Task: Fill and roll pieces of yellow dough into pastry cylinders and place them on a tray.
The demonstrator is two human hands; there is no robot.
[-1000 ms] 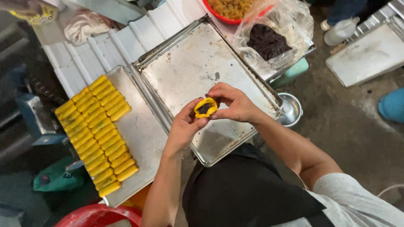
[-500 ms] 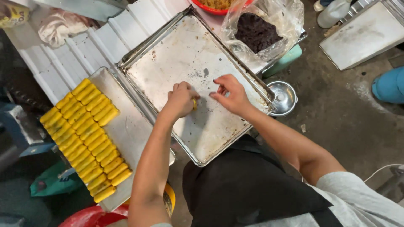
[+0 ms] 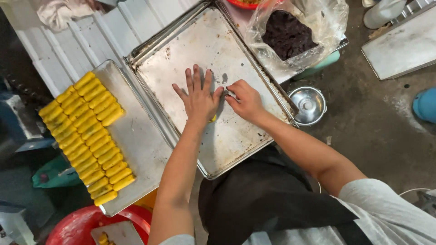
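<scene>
Tray [image 3: 236, 149]; left hand [image 3: 198, 97] covers dough [image 3: 213, 119].

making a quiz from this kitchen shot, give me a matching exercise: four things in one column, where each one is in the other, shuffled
Things
1. yellow rolls
2. dark filling
3. small steel bowl
4. left hand

Places
A. on the ground beside the big tray
B. flat on the big tray, over a yellow piece
C. in rows on the left tray
D. in a clear plastic bag

Pairs: 1-C, 2-D, 3-A, 4-B
</scene>
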